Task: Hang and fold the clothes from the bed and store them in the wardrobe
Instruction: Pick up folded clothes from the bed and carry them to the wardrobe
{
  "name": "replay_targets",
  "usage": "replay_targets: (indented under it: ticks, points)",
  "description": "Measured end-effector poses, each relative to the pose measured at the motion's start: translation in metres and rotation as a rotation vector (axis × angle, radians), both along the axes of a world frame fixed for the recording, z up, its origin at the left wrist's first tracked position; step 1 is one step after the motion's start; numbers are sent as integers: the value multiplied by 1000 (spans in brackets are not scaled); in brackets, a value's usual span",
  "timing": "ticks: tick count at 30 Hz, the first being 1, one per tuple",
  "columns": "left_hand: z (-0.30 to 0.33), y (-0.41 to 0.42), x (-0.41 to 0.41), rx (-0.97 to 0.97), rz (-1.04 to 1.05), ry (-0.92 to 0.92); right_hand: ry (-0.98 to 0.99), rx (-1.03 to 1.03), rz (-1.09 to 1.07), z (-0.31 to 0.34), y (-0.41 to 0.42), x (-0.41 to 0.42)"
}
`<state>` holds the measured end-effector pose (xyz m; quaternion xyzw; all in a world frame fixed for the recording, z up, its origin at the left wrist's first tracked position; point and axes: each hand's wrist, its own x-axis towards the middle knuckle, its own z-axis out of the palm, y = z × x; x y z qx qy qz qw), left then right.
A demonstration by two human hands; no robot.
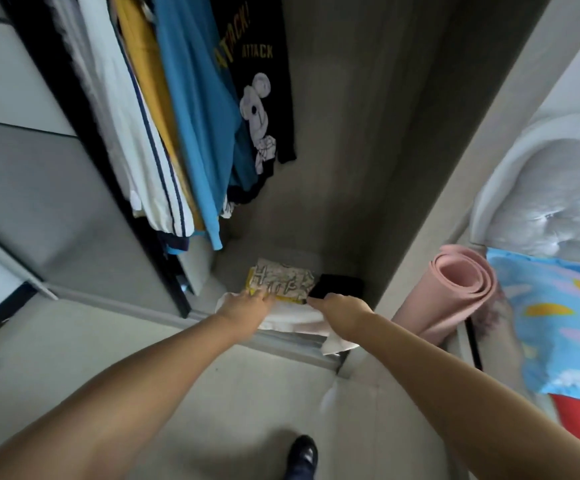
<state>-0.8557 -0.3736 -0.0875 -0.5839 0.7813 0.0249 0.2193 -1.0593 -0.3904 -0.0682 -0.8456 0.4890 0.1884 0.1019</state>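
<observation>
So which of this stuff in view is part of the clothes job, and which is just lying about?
Job: left hand and right hand on the folded clothes stack; hanging shirts; wardrobe.

Lying about: rolled pink mat, blue patterned bedding, white pillow.

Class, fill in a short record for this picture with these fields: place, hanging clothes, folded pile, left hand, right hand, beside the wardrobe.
place: open wardrobe, seen from above
hanging clothes: white striped top, yellow garment, blue top, black printed shirt
folded pile: yellow patterned garment on white folded cloth, with a black folded item next to it, on the wardrobe floor
left hand: left hand rests on the pile's left edge
right hand: right hand at the pile's right edge; grip unclear
beside the wardrobe: rolled pink mat
</observation>
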Motion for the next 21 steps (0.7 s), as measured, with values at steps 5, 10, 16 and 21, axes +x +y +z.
replay_targets:
  ticks: [5,10,16,21]
  points:
    - [-26,-60,13,50,26,22,6,26,-4,-31,-59,14]
    - [-48,-140,33,24,84,41,-39,61,-34,-61,-148,32]
    - [-111,-213,57,64,88,48,-28,220,-78,-126,-237,50]
    - [-201,-268,68,118,23,41,-65,296,-200,-219,-287,59]
